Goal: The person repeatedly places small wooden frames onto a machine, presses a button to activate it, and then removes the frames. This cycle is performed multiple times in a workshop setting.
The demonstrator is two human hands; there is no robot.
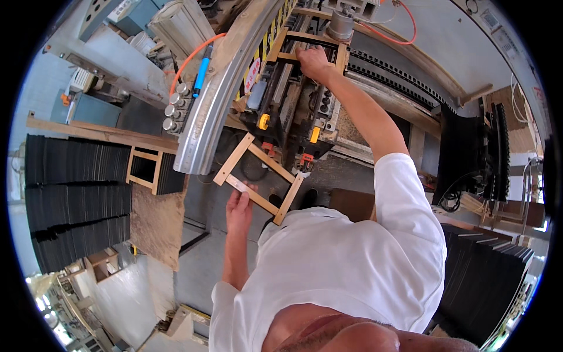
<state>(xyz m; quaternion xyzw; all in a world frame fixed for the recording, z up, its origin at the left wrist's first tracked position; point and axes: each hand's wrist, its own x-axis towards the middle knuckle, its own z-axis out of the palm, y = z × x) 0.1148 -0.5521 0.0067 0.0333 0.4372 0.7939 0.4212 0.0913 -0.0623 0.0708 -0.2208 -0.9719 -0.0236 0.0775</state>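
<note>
My left hand (239, 206) is closed on the near rail of a light wooden frame (234, 159), tilted in front of my body. The frame is rectangular, with two rails between two end pieces. Farther ahead, my right arm stretches out to a second wooden frame (278, 46), which lies in the machine (321, 105). There my right hand (315, 62) has its fingers curled at that frame's inner bar; the fingertips are partly hidden. A metal cylinder (341, 24) stands just beyond this second frame.
A curved metal beam (206, 117) with a blue pen-like tool (203, 71) crosses left of the machine. Stacked black panels (79, 199) stand at the left, more dark panels (478, 276) at the right. An orange hose (193, 56) loops above a row of knobs (174, 111).
</note>
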